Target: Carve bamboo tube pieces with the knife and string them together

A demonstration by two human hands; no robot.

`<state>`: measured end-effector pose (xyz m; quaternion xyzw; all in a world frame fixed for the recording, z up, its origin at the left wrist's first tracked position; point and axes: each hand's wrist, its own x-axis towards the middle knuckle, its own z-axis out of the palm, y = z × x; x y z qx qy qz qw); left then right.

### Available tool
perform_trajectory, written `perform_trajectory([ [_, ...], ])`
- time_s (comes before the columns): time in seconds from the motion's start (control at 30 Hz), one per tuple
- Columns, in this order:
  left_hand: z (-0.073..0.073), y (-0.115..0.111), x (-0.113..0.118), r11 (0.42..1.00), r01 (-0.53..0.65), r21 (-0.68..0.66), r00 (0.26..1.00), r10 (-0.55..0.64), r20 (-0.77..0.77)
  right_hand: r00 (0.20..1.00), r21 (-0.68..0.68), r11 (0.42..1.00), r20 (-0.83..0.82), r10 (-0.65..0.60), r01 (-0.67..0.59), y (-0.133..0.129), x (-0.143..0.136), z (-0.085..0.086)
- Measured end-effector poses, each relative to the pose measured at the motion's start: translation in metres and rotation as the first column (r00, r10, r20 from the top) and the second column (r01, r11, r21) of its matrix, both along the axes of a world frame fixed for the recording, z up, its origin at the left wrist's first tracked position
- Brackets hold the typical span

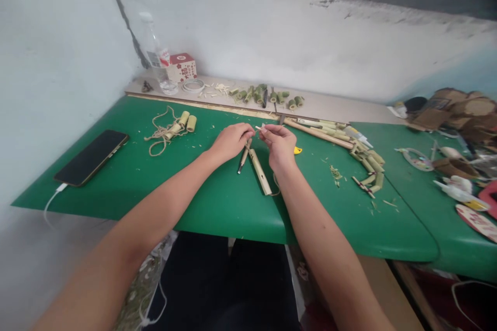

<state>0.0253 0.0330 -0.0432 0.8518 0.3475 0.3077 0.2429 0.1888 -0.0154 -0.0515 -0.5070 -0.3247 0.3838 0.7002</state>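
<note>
My right hand (280,146) is closed in a pinch on a small white stick (258,128) that points toward my left fingertips. My left hand (234,138) is closed too, fingers curled together; what they hold, if anything, is hidden. Just below the left fingertips is a thin brown tool (243,159) with a metal tip; whether the hand touches it I cannot tell. Between my hands a split-looking bamboo tube (260,173) with holes lies slanted on the green mat (217,201). Twine (276,184) runs from near its lower end behind my right wrist.
At left lie a phone (91,158) on a cable and bamboo tubes (190,123) with twine (157,146). A long-handled hammer (320,133) and a chain of bamboo pieces (368,163) lie right. Cut bamboo (258,94), a bottle (157,62) and a box (183,67) line the back ledge.
</note>
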Motion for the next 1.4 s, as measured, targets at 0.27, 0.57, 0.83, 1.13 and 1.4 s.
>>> perform_trajectory([
  [0.27,-0.0038,-0.0012,-0.0014,1.000,-0.013,0.000,0.998,0.013,-0.066,0.998,-0.029,0.998,-0.004,0.064,-0.064,0.0006,0.0007,-0.0023],
  [0.57,-0.0033,-0.0031,-0.0012,0.999,-0.039,-0.025,0.996,0.041,0.078,0.988,-0.039,0.988,0.005,0.153,-0.152,-0.0019,0.0017,0.0021],
  [0.83,-0.0049,-0.0010,-0.0015,0.999,-0.037,-0.040,0.990,0.042,0.132,0.964,-0.029,0.964,-0.014,0.265,-0.266,-0.0019,0.0033,-0.0016],
  [1.13,-0.0023,-0.0020,-0.0016,0.999,-0.036,-0.020,0.993,0.038,0.109,0.964,-0.062,0.962,-0.040,0.265,-0.267,-0.0004,0.0038,-0.0014],
  [1.4,0.0026,-0.0039,-0.0023,0.996,-0.065,0.058,0.998,0.065,0.001,0.990,-0.051,0.989,-0.045,0.137,-0.139,0.0001,-0.0014,-0.0005],
])
